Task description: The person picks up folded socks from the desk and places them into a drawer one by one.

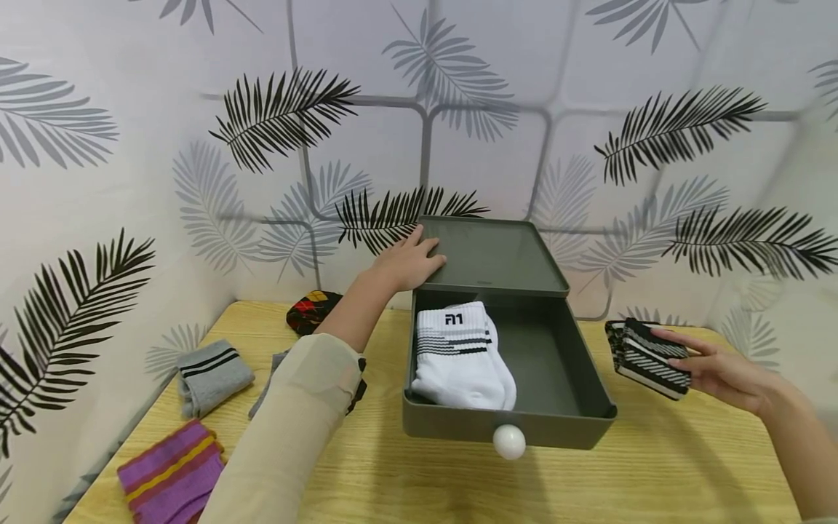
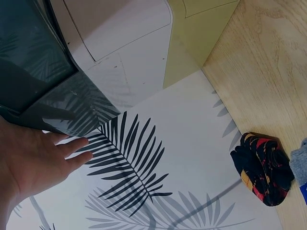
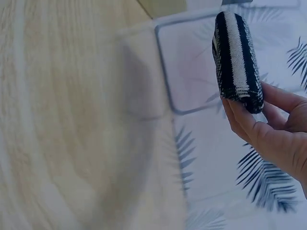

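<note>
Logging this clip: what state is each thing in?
Box: open, lid raised
White socks: folded, in box
Black-white socks: folded, in right hand
Left hand: fingers extended, at lid
Purple socks: folded
Gray striped socks: folded
Red-patterned socks: bundled
Gray item behind sleeve: mostly hidden

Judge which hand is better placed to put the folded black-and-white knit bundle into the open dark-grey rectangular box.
Right hand, probably: it holds the bundle right of the box, by its bare half, while the left hand is at the raised grey lid.

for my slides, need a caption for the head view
Left hand at the open lid of a grey box with white socks inside; right hand holding a black-and-white bundle.
</note>
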`<state>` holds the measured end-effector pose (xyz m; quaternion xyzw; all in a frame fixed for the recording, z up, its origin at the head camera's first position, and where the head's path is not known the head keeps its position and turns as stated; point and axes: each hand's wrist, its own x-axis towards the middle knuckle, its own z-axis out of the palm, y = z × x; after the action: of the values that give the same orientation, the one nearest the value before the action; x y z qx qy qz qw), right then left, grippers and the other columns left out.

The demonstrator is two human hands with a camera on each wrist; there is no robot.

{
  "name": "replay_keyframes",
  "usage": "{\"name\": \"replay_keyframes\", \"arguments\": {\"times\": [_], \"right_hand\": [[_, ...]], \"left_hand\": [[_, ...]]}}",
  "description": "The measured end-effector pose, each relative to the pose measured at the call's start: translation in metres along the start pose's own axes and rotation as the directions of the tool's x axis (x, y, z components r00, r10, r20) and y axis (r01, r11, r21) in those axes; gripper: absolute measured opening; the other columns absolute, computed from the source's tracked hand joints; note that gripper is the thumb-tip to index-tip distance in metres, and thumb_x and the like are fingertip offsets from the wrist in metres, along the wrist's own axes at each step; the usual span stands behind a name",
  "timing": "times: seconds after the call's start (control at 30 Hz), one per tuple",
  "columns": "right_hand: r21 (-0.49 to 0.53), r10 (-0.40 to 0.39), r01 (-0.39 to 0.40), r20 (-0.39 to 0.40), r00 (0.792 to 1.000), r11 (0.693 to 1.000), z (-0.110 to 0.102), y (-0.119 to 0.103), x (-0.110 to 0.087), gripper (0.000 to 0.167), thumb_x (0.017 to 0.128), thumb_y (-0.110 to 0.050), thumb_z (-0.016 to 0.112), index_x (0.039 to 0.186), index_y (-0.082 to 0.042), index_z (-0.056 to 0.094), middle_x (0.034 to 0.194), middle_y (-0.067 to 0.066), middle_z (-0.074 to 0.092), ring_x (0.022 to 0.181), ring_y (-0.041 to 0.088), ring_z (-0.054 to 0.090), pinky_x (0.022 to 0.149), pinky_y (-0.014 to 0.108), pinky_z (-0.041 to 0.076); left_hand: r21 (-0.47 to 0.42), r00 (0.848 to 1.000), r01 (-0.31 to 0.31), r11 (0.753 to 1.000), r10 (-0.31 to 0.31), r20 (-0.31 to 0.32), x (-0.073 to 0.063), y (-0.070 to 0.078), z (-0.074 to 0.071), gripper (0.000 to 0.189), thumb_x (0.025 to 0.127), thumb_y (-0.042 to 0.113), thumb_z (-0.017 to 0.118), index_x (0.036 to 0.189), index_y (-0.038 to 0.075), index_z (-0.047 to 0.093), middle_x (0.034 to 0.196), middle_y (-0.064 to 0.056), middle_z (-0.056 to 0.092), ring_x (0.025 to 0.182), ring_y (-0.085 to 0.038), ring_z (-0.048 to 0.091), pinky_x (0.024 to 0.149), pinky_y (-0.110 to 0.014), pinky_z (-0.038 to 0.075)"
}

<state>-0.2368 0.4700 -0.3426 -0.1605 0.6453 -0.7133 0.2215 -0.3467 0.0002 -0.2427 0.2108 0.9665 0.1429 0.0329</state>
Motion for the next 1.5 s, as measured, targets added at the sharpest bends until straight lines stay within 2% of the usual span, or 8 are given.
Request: {"name": "replay_keyframes", "arguments": {"times": [0.4,0.67,0.8,1.0,1.17,1.33,1.43,1.5], "right_hand": [[-0.104,0.002,-0.011,-0.084,0.996,0.994,0.056,-0.071,-0.007,0.053,0.098,0.004,0.034,0.137,-0.031,0.045,0.129,-0.002,0.0,0.068,0.008,0.033,0.054,0.022,0.029],[-0.194,-0.006,-0.02,-0.13,0.992,0.981,0.099,-0.1,-0.001,0.054,0.097,0.005,0.037,0.137,-0.03,0.043,0.121,0.002,0.007,0.067,0.01,0.033,0.055,0.029,0.024],[-0.253,-0.033,0.013,-0.074,0.997,0.967,0.122,-0.108,0.004,0.056,0.096,0.006,0.036,0.143,-0.025,0.036,0.126,0.004,0.006,0.071,0.01,0.034,0.056,0.028,0.026],[-0.278,-0.038,0.046,0.034,0.999,0.959,0.154,-0.11,0.018,0.054,0.096,0.006,0.038,0.144,-0.02,0.035,0.096,0.004,0.026,0.076,0.007,0.037,0.059,0.023,0.034],[-0.382,0.008,-0.024,-0.045,0.999,0.924,0.186,-0.108,0.034,0.051,0.093,-0.004,0.051,0.14,-0.02,0.042,0.087,0.003,0.032,0.069,0.009,0.038,0.058,0.021,0.039],[-0.466,0.046,-0.093,-0.111,0.993,0.88,0.21,-0.104,0.05,0.053,0.09,-0.014,0.06,0.139,-0.015,0.042,0.111,0.014,0.033,0.08,0.012,0.046,0.069,0.024,0.043],[-0.56,0.026,-0.088,-0.118,0.993,0.824,0.218,-0.099,0.058,0.055,0.088,-0.017,0.062,0.139,-0.011,0.042,0.131,0.019,0.033,0.102,0.022,0.049,0.086,0.036,0.043],[-0.662,-0.022,-0.06,-0.115,0.993,0.747,0.222,-0.096,0.061,0.054,0.087,-0.017,0.063,0.137,-0.01,0.045,0.139,0.019,0.033,0.113,0.03,0.044,0.094,0.045,0.037]], "left_hand": [[0.006,1.0,-0.001,1.0,0.001,0.003,0.001,-0.002,0.0,0.055,0.099,0.045,0.025,0.148,0.02,0.019,0.152,-0.008,-0.003,0.137,-0.032,0.006,0.108,-0.045,0.01],[0.002,1.0,-0.007,1.0,0.007,0.005,0.001,-0.003,-0.001,0.056,0.099,0.044,0.025,0.148,0.019,0.019,0.152,-0.009,-0.003,0.136,-0.033,0.007,0.108,-0.046,0.01],[0.008,1.0,-0.005,1.0,0.005,0.004,0.002,-0.003,0.0,0.056,0.099,0.044,0.025,0.149,0.019,0.019,0.152,-0.009,-0.002,0.136,-0.033,0.007,0.108,-0.046,0.01],[0.006,1.0,-0.002,1.0,0.002,0.003,0.003,-0.002,0.001,0.056,0.099,0.044,0.026,0.149,0.019,0.019,0.153,-0.009,-0.002,0.136,-0.033,0.007,0.108,-0.046,0.01],[0.003,1.0,0.003,1.0,-0.003,0.004,0.002,-0.001,0.001,0.055,0.099,0.044,0.025,0.149,0.02,0.019,0.153,-0.008,-0.002,0.137,-0.032,0.007,0.108,-0.046,0.011],[0.001,1.0,0.003,1.0,-0.003,-0.002,0.002,-0.001,0.001,0.055,0.099,0.044,0.026,0.148,0.02,0.019,0.153,-0.008,-0.002,0.136,-0.032,0.007,0.108,-0.047,0.011],[0.001,1.0,0.002,1.0,-0.002,-0.004,0.002,-0.001,0.001,0.055,0.099,0.044,0.026,0.148,0.02,0.019,0.153,-0.008,-0.002,0.136,-0.032,0.007,0.108,-0.046,0.011],[0.003,1.0,0.0,1.0,0.0,-0.004,0.002,-0.001,0.001,0.055,0.099,0.044,0.026,0.148,0.02,0.019,0.153,-0.008,-0.002,0.136,-0.032,0.007,0.108,-0.046,0.011]]}}
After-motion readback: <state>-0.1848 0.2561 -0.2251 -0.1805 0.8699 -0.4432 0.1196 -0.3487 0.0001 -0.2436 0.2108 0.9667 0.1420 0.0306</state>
